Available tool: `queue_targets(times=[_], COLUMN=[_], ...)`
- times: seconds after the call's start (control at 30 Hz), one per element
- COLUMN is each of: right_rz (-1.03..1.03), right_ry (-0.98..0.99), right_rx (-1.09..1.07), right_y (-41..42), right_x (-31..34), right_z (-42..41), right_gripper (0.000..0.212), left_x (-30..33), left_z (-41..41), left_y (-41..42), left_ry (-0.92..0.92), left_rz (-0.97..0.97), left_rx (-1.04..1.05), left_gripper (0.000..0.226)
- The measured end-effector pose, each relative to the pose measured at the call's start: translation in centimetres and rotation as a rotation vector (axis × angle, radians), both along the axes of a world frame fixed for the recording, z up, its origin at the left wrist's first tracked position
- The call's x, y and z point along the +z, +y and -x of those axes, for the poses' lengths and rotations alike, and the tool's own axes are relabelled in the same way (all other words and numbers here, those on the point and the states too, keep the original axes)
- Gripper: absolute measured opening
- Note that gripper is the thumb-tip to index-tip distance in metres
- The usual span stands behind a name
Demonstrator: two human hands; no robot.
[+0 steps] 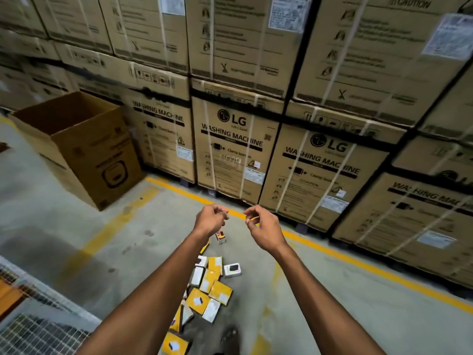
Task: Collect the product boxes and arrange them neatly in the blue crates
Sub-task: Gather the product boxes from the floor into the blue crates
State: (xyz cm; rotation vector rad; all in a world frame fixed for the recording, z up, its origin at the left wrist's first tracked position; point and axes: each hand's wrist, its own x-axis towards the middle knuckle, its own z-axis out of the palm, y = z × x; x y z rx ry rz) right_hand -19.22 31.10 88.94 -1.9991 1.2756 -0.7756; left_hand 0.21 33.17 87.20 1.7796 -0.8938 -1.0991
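Several small yellow and white product boxes lie scattered on the concrete floor below my arms. One small box stands apart, a little farther off, under my left hand. My left hand and my right hand are both raised in front of me above the pile, fingers loosely curled, holding nothing. No blue crate is in view.
A tall wall of stacked washing machine cartons fills the back and right behind a yellow floor line. An open brown carton stands at the left. A wire mesh cage is at the lower left. My shoe shows below.
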Motion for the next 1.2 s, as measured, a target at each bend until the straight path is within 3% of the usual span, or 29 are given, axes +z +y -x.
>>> queue_targets(times=[0.3,0.6,0.83,1.2], right_rz=[-0.011,-0.086,-0.091,-0.085], right_ry=[0.080,0.089,0.111,0.187], right_rx=[0.098,0.271,0.541,0.955], right_y=[-15.1,-25.2,-33.7,-43.6], right_x=[-0.5,-3.3,-6.4,-7.8], right_z=[0.1,-3.3,-6.6,-6.9], right_gripper=[0.021,0.021,0.021,0.018], left_x=[-1.9,-3.4,-4.5,-5.7], left_z=[0.3,-1.1,-0.5,6.9], left_y=[-11.6,-16.5,-20.3,-23.5], left_ry=[0.003,-0.218,-0.245,-0.183], left_rz=[-0.038,-0.138,-0.176,-0.324], left_rx=[0.134,0.178,0.407,0.852], left_gripper=[0.014,0.016,0.017,0.018])
